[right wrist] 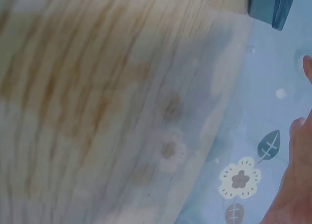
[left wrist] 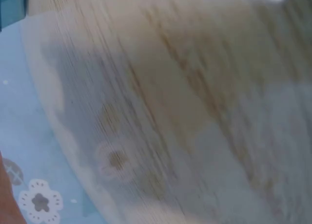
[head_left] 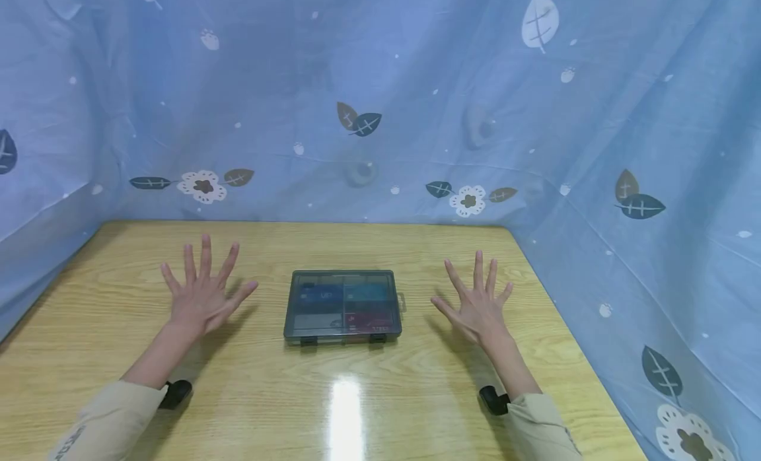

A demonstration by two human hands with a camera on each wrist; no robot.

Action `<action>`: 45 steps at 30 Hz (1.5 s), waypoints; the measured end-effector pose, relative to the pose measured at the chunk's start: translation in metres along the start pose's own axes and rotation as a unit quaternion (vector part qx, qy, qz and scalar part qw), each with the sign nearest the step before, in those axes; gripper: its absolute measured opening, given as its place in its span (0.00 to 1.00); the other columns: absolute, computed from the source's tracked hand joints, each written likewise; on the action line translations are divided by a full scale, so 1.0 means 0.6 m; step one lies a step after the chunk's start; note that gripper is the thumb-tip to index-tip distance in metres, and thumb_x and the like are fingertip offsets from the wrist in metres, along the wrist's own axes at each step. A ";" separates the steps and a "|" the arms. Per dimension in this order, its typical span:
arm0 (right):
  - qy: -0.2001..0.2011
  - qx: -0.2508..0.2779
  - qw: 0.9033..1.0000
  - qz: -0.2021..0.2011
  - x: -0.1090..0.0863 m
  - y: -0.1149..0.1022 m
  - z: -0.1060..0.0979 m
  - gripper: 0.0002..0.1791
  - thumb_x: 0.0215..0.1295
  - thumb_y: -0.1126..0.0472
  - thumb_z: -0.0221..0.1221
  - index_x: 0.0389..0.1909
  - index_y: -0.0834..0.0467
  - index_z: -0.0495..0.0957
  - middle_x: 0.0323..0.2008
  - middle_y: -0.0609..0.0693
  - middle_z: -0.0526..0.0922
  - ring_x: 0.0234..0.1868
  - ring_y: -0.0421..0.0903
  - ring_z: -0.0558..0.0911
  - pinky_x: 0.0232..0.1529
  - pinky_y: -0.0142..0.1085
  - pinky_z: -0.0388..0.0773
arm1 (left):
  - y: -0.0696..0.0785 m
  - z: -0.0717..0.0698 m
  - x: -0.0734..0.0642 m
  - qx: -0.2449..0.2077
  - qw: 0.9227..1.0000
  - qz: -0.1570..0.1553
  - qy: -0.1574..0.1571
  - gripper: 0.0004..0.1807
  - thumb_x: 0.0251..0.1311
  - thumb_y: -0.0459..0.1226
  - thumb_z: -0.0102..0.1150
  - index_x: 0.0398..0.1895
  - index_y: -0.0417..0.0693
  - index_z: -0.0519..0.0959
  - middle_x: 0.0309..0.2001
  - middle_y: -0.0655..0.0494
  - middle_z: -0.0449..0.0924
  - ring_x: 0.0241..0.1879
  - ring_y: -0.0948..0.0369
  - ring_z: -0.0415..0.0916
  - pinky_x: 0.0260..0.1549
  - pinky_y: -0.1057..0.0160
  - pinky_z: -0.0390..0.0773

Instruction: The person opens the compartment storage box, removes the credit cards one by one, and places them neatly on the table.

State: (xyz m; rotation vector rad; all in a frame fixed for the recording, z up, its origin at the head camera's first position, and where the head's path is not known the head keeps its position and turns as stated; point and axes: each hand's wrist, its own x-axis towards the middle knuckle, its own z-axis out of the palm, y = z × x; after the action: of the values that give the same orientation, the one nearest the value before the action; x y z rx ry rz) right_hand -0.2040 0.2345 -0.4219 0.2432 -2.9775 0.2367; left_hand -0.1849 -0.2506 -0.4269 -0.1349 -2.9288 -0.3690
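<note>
A flat, dark see-through plastic case [head_left: 343, 308] lies closed on the wooden table, between the two hands. Two black latches run along its near edge, and blue, grey and red items show dimly through the lid. To the left of the case, my left hand [head_left: 201, 301] is held over the table with its fingers spread wide. My right hand [head_left: 477, 307] is spread the same way on the other side. Both hold nothing and stand apart from the case. In the right wrist view, part of the right hand [right wrist: 292, 180] shows at the edge, near a corner of the case [right wrist: 264, 7].
The wooden table [head_left: 250, 395] ends at the back and right against a blue curtain [head_left: 404, 65] printed with leaves and flowers. A small clear loop [head_left: 401, 302] sticks out from the case's right side. Light glares off the table near the front.
</note>
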 end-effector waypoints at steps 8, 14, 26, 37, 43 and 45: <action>-0.003 0.000 1.000 -0.013 -0.013 -0.004 -0.004 0.44 0.63 0.28 0.46 0.76 0.37 0.44 0.73 0.57 0.18 0.70 0.65 0.22 0.58 0.78 0.26 | 0.017 0.004 -0.006 0.003 1.000 0.018 -0.002 0.45 0.65 0.67 0.36 0.76 0.66 0.30 0.71 0.51 0.06 0.68 0.44 0.06 0.54 0.26 0.12; -0.013 0.011 0.999 -0.047 -0.036 -0.025 -0.004 0.43 0.63 0.30 0.48 0.75 0.41 0.48 0.74 0.60 0.23 0.71 0.65 0.23 0.57 0.79 0.29 | 0.052 0.007 -0.021 -0.009 0.998 0.055 -0.007 0.45 0.65 0.65 0.39 0.76 0.66 0.31 0.72 0.50 0.08 0.68 0.45 0.07 0.56 0.28 0.11; -0.053 0.238 0.960 -0.139 -0.102 -0.080 0.002 0.34 0.70 0.46 0.53 0.74 0.50 0.56 0.75 0.61 0.41 0.73 0.65 0.43 0.62 0.72 0.53 | 0.101 0.017 -0.041 -0.284 0.919 0.243 -0.124 0.37 0.66 0.41 0.58 0.75 0.58 0.53 0.77 0.50 0.38 0.73 0.42 0.36 0.63 0.28 0.52; -0.207 0.529 0.822 -0.051 -0.111 -0.110 0.013 0.20 0.71 0.57 0.55 0.54 0.69 0.72 0.50 0.62 0.79 0.49 0.55 0.80 0.49 0.35 0.82 | 0.092 0.029 -0.025 -0.257 0.914 0.270 -0.160 0.31 0.60 0.46 0.62 0.62 0.38 0.72 0.68 0.43 0.63 0.69 0.41 0.52 0.60 0.42 0.67; -0.295 0.655 0.690 0.096 -0.099 -0.133 0.025 0.31 0.70 0.52 0.57 0.58 0.76 0.67 0.51 0.62 0.79 0.50 0.50 0.81 0.55 0.36 0.79 | 0.094 0.024 -0.016 -0.251 0.911 0.278 -0.172 0.30 0.58 0.45 0.64 0.61 0.38 0.73 0.68 0.43 0.63 0.69 0.41 0.53 0.59 0.48 0.71; -0.310 0.681 0.651 0.129 -0.096 -0.140 0.029 0.34 0.70 0.51 0.56 0.60 0.77 0.64 0.50 0.62 0.80 0.50 0.50 0.81 0.55 0.35 0.78 | 0.094 0.023 -0.014 -0.249 0.911 0.278 -0.177 0.30 0.59 0.44 0.64 0.61 0.38 0.73 0.67 0.43 0.63 0.69 0.42 0.53 0.57 0.50 0.73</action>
State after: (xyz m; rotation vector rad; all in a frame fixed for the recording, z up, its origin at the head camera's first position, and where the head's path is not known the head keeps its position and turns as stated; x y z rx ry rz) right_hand -0.1357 0.1581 -0.4359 -0.0039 -2.5117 2.8584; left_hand -0.1725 -0.1932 -0.4284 -1.1852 -2.8597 -1.0679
